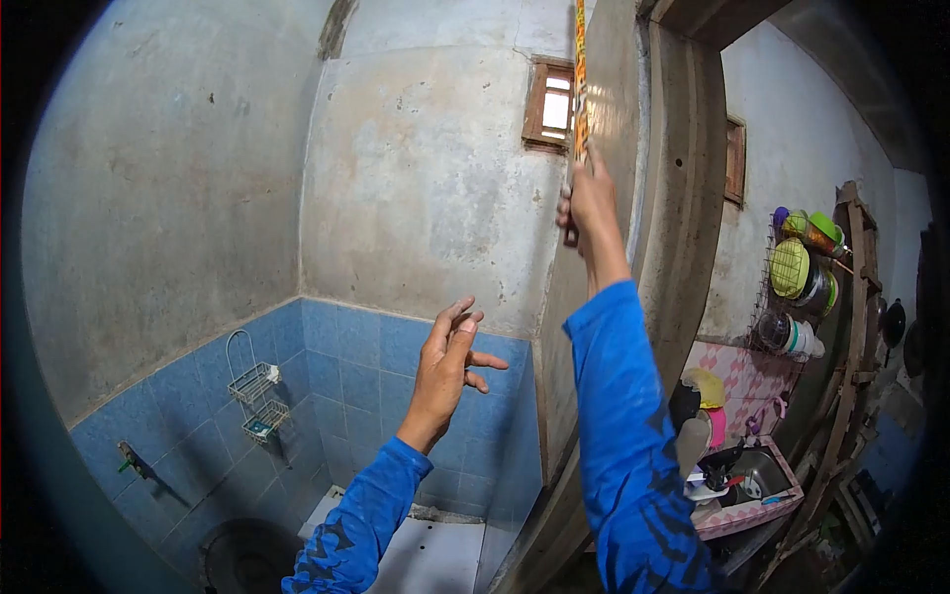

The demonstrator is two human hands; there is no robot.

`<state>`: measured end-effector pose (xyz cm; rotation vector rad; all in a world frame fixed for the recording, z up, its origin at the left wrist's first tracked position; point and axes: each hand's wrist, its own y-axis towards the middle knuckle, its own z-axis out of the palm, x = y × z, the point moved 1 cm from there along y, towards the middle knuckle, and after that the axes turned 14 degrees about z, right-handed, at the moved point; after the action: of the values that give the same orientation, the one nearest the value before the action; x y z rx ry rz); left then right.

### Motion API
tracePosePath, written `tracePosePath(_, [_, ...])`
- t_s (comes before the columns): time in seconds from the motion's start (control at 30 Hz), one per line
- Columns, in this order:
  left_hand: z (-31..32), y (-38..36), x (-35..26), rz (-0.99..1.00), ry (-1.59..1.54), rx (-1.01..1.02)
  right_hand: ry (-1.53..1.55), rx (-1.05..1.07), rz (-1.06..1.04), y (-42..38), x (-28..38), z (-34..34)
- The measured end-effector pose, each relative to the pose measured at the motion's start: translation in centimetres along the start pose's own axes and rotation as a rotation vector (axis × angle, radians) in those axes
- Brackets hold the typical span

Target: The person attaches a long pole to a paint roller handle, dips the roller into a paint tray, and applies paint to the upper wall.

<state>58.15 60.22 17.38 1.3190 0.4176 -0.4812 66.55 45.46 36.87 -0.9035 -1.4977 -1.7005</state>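
My right hand [594, 203] is raised against the door-side wall panel, its fingers wrapped round the lower end of a long, narrow yellow-orange strip with dark markings [581, 84]. The strip runs straight up past the top of the view, and a dark reddish end pokes out below my fingers. I cannot tell what kind of tool it is. Lower and to the left, my left hand [450, 366] hangs in the air with fingers apart and nothing in it, in front of the blue tiled wall [381, 342]. Both arms wear blue sleeves.
A small wooden-framed window [549, 104] is high in the grey wall. A wire rack [255, 381] hangs on the tiles at left, near a tap [134, 460]. Right of the wooden door frame [683, 168] are a sink [762, 475] with dishes and a wall basket [777, 267] with plasticware.
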Motion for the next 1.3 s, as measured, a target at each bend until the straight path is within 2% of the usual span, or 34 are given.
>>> tracePosePath(0.47, [-0.9, -1.5, 2.0, -0.066, 0.018, -0.005, 0.054, 0.006, 0.139, -9.5, -14.1, -1.5])
tracePosePath(0.73, [-0.4, -2.3, 4.1, -0.156, 0.026, -0.008, 0.043, 0.013, 0.217, -15.2, -18.8, -2.3])
tracePosePath(0.8, [-0.2, -2.4, 5.3, -0.125, 0.152, 0.052, 0.067, 0.018, 0.228, -16.6, -20.0, -2.4])
tracePosePath(0.87, [0.4, -2.3, 6.2, -0.149, 0.135, 0.084, 0.080, 0.035, 0.229, -17.9, -20.7, -2.5])
tracePosePath(0.93, [1.5, -2.1, 6.9, -0.176, 0.119, 0.120, 0.053, -0.016, 0.179, -18.8, -21.7, -2.6])
tracePosePath(1.0, [3.1, -1.7, 7.4, -0.154, 0.145, 0.299, 0.028, -0.031, 0.173, -19.7, -22.4, -2.6])
tracePosePath(1.07, [4.6, -1.7, 8.2, -0.111, 0.118, 0.301, 0.004, -0.041, 0.167, -20.4, -23.2, -2.4])
tracePosePath(1.13, [5.1, -2.0, 8.9, -0.100, 0.089, 0.266, 0.015, -0.105, 0.045, -20.5, -24.5, -2.2])
tracePosePath(1.17, [5.0, -2.2, 9.1, -0.103, 0.091, 0.255, -0.102, -0.137, -0.090, -19.5, -27.2, -2.8])
tracePosePath(1.3, [5.3, -2.8, 9.4, -0.084, 0.036, 0.241, -0.050, -0.155, -0.077, -20.9, -23.8, -2.6])
